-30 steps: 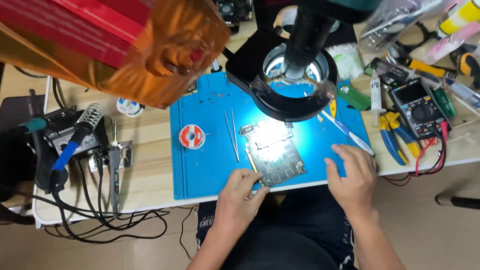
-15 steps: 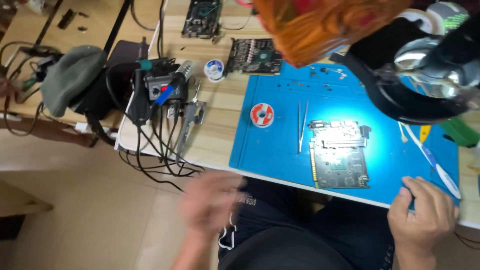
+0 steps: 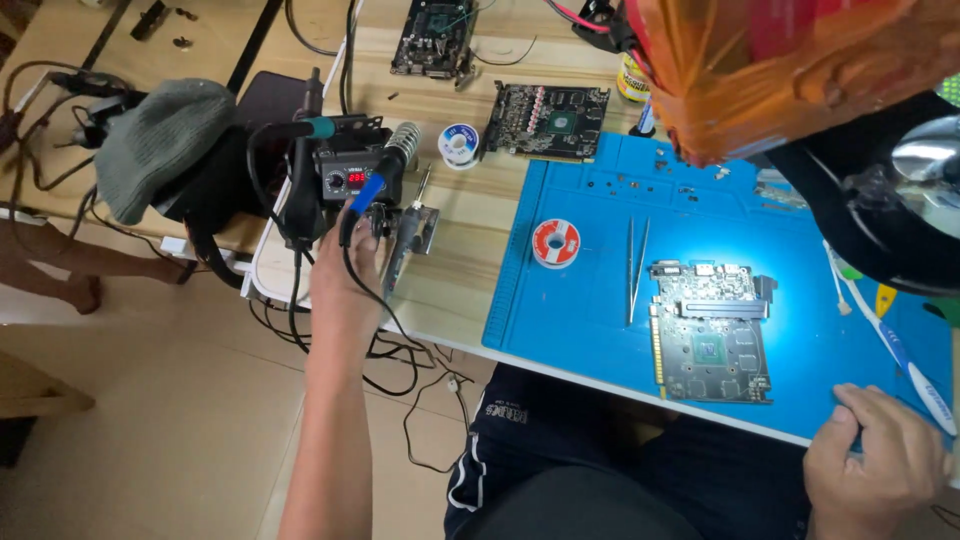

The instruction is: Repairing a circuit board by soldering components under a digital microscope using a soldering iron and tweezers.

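My left hand (image 3: 345, 275) reaches left of the blue mat (image 3: 590, 320) and closes around the lower end of a blue-handled soldering iron (image 3: 368, 192). The iron sits in its stand beside a black soldering station (image 3: 340, 172) with a red display. My right hand (image 3: 875, 465) rests curled at the mat's near right edge, close to a blue and white toothbrush (image 3: 905, 358). A green circuit board (image 3: 712, 330) lies lit in the middle of the mat. Tweezers (image 3: 635, 270) lie just left of it, with a red solder spool (image 3: 555, 243) further left.
A grey beanie (image 3: 160, 145) covers gear at the far left, with cables (image 3: 400, 350) hanging off the table edge. Two more circuit boards (image 3: 548, 120) (image 3: 432, 35) and a white solder spool (image 3: 459, 145) lie at the back. An orange film (image 3: 800, 60) and a black lamp head (image 3: 890, 210) overhang the right.
My view has swung left. My left hand left the circuit board, crossed over to the soldering station and took hold of the iron. My right hand stayed at the mat's near right edge.
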